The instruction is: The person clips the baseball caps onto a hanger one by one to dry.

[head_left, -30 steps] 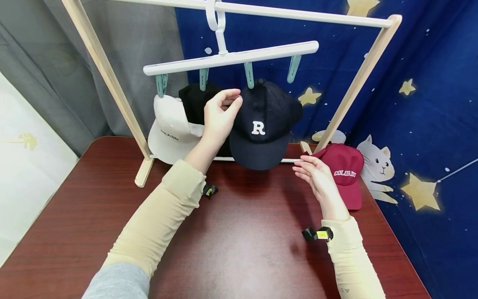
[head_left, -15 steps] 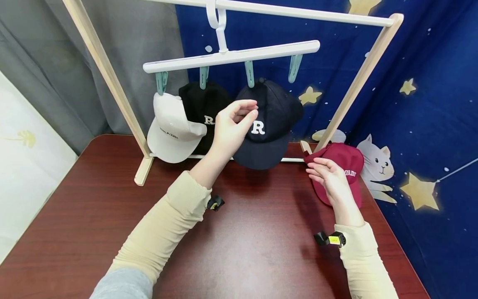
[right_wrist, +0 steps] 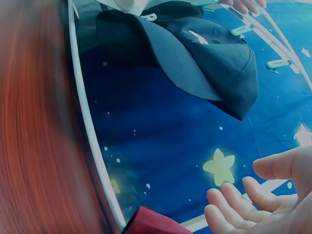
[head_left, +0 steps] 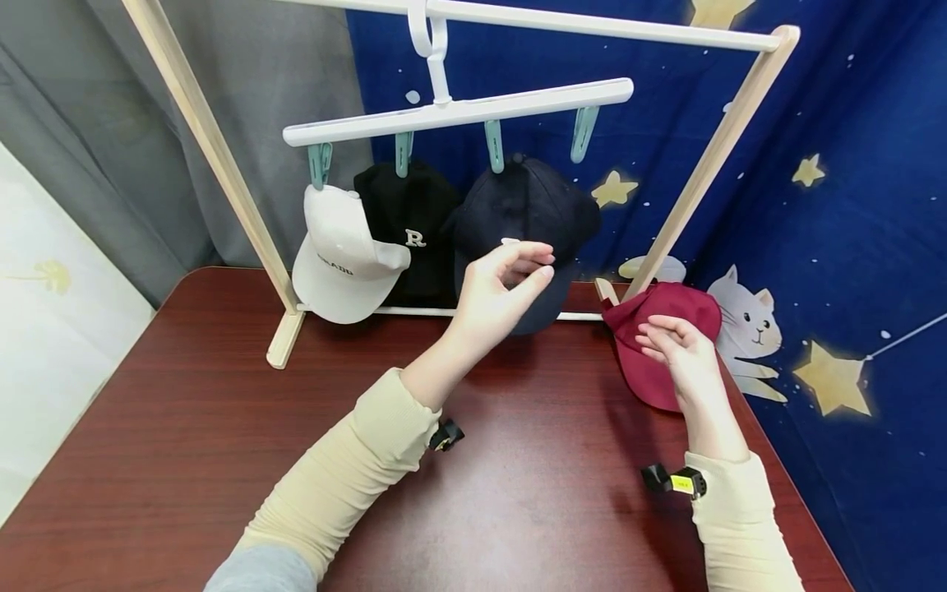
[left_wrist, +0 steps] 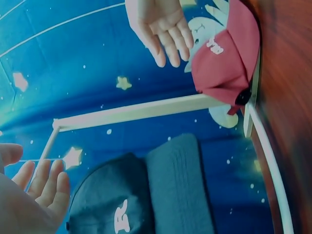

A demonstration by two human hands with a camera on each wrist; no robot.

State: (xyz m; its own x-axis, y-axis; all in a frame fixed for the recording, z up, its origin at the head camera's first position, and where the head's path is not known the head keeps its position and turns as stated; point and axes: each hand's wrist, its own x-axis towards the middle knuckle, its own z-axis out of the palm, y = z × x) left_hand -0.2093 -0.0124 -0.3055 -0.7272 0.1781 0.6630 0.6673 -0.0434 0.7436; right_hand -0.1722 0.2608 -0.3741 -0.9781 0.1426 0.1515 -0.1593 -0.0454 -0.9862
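Observation:
My left hand (head_left: 496,296) hovers in front of the navy cap (head_left: 528,205), covering much of its white letter, with relaxed fingers and nothing held. To the right, my right hand (head_left: 684,353) overlaps the dark red cap (head_left: 642,374) in the head view; the right wrist view shows its fingers (right_wrist: 234,209) loosely bent, apart from the cap (right_wrist: 156,223). The navy cap hangs from a teal clip (head_left: 494,146) on the white hanger (head_left: 459,113). Beside it hang a black cap (head_left: 414,205) with an R and a white cap (head_left: 344,263).
The hanger hooks over the white top bar (head_left: 607,26) of a wooden rack (head_left: 710,164). Its rightmost clip (head_left: 584,134) holds nothing. A low white bar (head_left: 580,316) runs along the back of the dark red-brown table (head_left: 473,510). Curtains hang behind, with a cat figure (head_left: 743,329) at right.
My left hand has moved right and down, from beside the black cap to before the navy cap. My right hand has shifted right, now in front of the red cap.

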